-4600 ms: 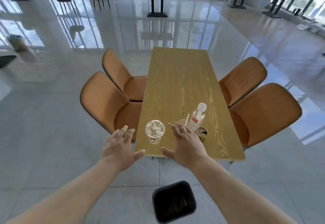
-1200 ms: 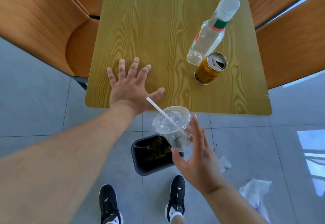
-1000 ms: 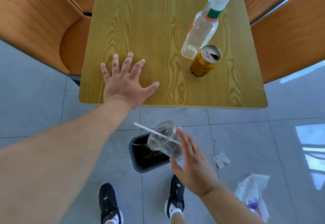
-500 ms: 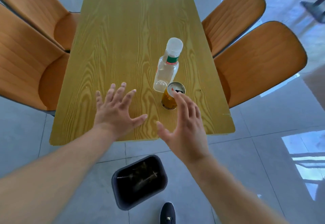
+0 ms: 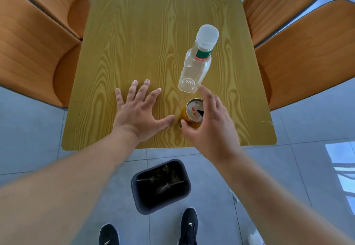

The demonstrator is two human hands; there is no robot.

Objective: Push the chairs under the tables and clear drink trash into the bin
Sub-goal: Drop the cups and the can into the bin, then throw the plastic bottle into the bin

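Observation:
A gold drink can (image 5: 192,110) stands open-topped near the front edge of the wooden table (image 5: 153,33). Just behind it a clear plastic bottle (image 5: 197,62) with a white cap stands upright. My right hand (image 5: 211,127) is cupped around the can, thumb against its left side and fingers stretched over its right side; the can still rests on the table. My left hand (image 5: 140,112) lies flat on the table left of the can, fingers spread. A black bin (image 5: 163,206) sits on the floor below the table edge, with a clear cup and straw inside.
Two orange chairs (image 5: 28,52) stand along the table's left side and two more orange chairs (image 5: 311,52) along its right, all with their seats at the table edge. My black shoes (image 5: 189,225) are just behind the bin. A white scrap (image 5: 255,239) lies on the floor at the right.
My right hand dropped the clear cup with its straw into the bin, then rose to the table and reached around the gold can. My left hand stayed flat on the table.

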